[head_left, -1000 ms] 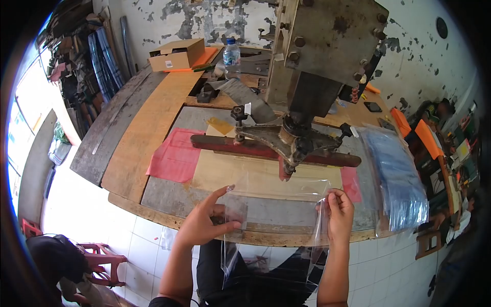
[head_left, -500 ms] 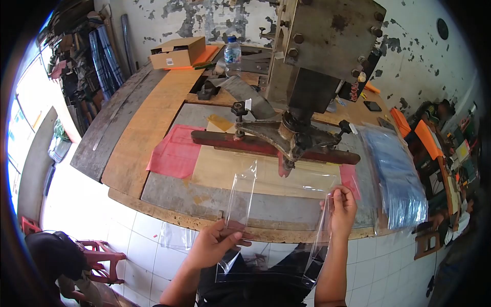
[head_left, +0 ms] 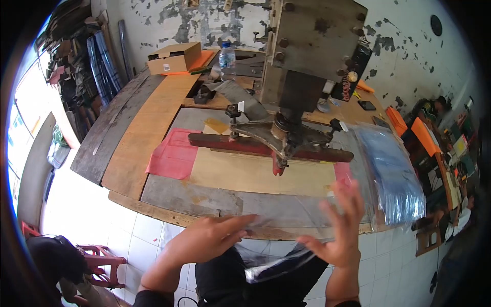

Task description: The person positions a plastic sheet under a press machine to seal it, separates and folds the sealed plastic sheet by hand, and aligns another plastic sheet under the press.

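Observation:
A clear plastic sheet [head_left: 286, 217], smeared by motion, lies over the front edge of the worktable, its lower part drooping above my lap. My left hand [head_left: 207, 238] is at the sheet's left side, thumb and fingers pointing right and closed on its edge. On the right, my right hand [head_left: 342, 225] is raised with fingers spread, close to the sheet's right side and blurred. Beyond both hands stands a press with a red-brown bar [head_left: 312, 153] above a tan board [head_left: 255, 176]. Pink sheets [head_left: 174, 156] lie at the board's ends.
A stack of bluish clear plastic [head_left: 391, 174] lies at the table's right. Farther back are a cardboard box [head_left: 176, 57], a water bottle [head_left: 227, 61] and a phone [head_left: 366, 105]. Other people sit at the lower left and far right. A red stool [head_left: 102, 261] stands at left.
My right hand has let go of the plastic sheet and spread its fingers. My left hand has turned to point right. The sheet's raised sides have dropped, and the view has shifted slightly.

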{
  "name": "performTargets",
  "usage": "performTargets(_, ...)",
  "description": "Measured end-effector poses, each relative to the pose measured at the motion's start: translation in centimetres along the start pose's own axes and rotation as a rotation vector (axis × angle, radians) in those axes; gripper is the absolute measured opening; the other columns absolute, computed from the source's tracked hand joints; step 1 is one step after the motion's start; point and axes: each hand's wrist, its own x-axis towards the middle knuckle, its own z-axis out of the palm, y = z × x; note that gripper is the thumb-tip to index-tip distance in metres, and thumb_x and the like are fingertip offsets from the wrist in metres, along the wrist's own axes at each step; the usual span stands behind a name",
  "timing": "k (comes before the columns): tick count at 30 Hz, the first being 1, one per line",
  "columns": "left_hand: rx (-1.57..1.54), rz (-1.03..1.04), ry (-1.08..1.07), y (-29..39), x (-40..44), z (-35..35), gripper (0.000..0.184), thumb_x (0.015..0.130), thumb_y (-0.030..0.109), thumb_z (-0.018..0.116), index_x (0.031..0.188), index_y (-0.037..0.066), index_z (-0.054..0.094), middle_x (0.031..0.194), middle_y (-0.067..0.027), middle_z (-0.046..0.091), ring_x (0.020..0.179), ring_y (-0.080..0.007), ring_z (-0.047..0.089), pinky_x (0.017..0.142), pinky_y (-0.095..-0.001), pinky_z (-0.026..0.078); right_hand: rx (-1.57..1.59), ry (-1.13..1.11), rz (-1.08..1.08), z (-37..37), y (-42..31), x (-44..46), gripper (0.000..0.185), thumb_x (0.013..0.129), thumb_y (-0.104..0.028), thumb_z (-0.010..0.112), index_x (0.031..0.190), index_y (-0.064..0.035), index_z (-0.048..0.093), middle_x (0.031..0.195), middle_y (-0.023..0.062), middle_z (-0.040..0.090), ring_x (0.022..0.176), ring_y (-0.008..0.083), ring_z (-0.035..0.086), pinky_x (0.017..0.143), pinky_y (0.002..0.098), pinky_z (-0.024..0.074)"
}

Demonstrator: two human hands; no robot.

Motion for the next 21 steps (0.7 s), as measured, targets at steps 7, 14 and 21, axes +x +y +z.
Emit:
performTargets(7,0.393,0.407,-0.212,2.6,2.9,-0.7,0.039,0.092,0.013,0.064,0.132,0.014,0.063,0.095,-0.0129,0.075,0.079,-0.0338,0.074,0.064,-0.0432,0.057,0.026,-0.821,-0.203,-1.3,-1.1,3.8,0.034,0.086,-0.032,0.079,0.114,-0.0134,0.072,0.109,0.0064,0.072,0.112,0.0266,0.065,0.098,0.0435,0.0480)
performTargets(14,0.320,-0.049,-0.376,2.6,2.7,-5.9,0.029,0.089,0.032,0.081,0.107,0.009,0.076,0.095,-0.0136,0.077,0.088,-0.0298,0.075,0.082,-0.0376,0.058,0.445,-0.841,0.155,-2.2,3.7,2.5,0.016,0.085,-0.022,0.081,0.090,-0.0067,0.077,0.081,0.0073,0.075,0.073,0.0265,0.072,0.067,0.0345,0.0554)
performTargets(21,-0.015,0.106,-0.134,0.3,3.1,-5.7,0.031,0.087,0.020,0.085,0.112,0.004,0.075,0.092,-0.0062,0.078,0.082,-0.0146,0.072,0.078,-0.0291,0.055,0.559,-0.902,0.474,-1.8,6.2,0.8,0.016,0.088,-0.015,0.081,0.093,-0.0005,0.076,0.084,0.0087,0.077,0.079,0.0164,0.074,0.072,0.0283,0.0561)
